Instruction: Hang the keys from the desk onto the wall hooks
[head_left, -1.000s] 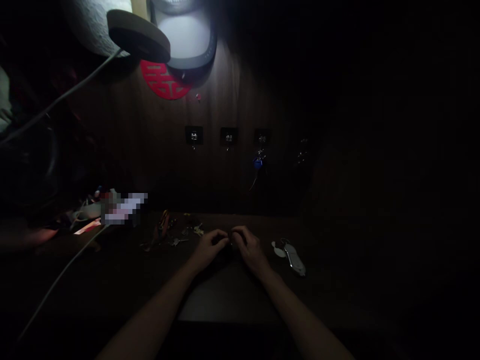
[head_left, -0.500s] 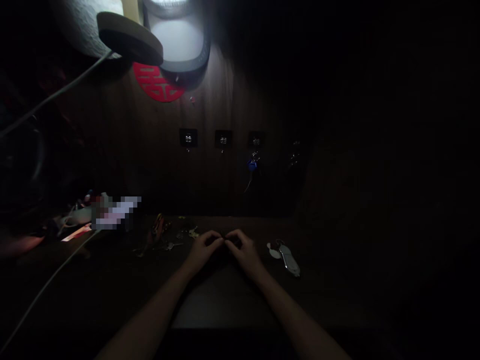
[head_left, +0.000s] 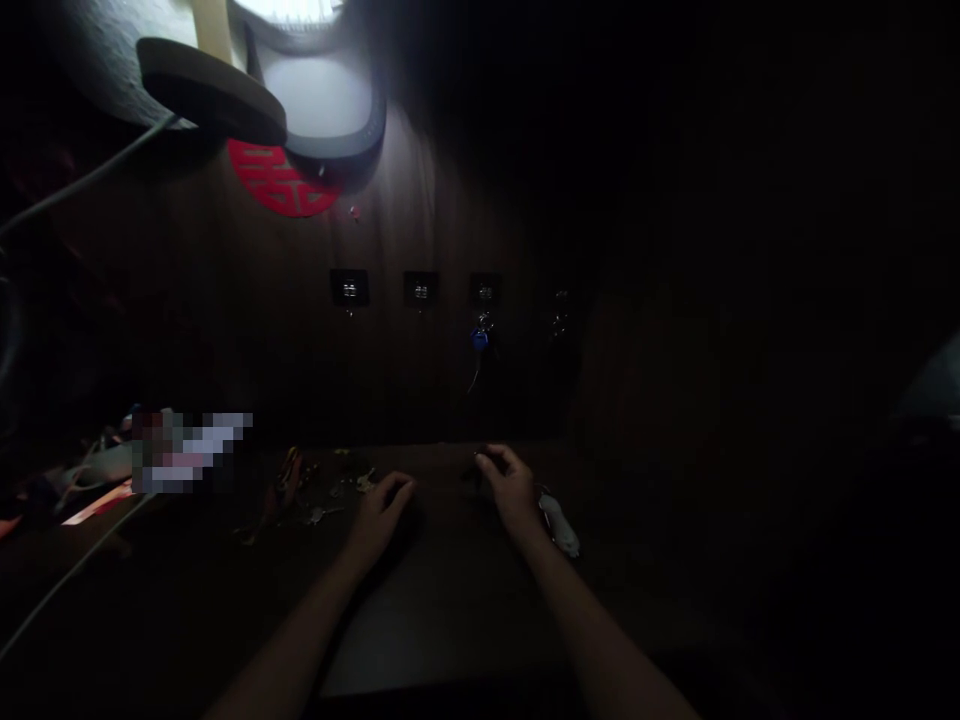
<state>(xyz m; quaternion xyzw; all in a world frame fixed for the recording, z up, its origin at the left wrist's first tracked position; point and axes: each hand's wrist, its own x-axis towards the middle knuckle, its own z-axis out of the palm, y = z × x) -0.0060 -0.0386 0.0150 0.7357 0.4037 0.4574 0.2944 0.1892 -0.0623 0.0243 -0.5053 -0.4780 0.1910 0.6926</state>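
Along the left end of the dark desk (head_left: 442,465), a white cable (head_left: 94,535) runs across the top and a cluttered heap sits at the edge, its middle hidden behind a pixelated blur (head_left: 191,450); what lies there is impossible to make out. Above that end of the desk, a round lamp head (head_left: 210,90) hangs in front of a red paper cutout (head_left: 277,178) on the wood wall (head_left: 405,220), and the glare washes out the area around it.

Further right on the desk lies a spread of loose keys (head_left: 322,515) beside a red-orange key ring (head_left: 289,482), both dim and hard to count. The left hand (head_left: 379,518) rests just beside the keys, fingers loosely curled and narrow; shadow hides whether it holds anything. Above the desk's far edge, a row of black wall hooks (head_left: 420,290) runs across the wall, with a blue-tagged key (head_left: 480,338) hanging from the third.

The right hand (head_left: 510,490) sits well apart from the left, its fingers (head_left: 491,458) bent in a narrow curl over a dark patch, so I cannot tell if they hold something. Just past it, a pale key fob (head_left: 561,525) lies partly hidden behind the wrist. Beyond that, the desk fades into darkness.
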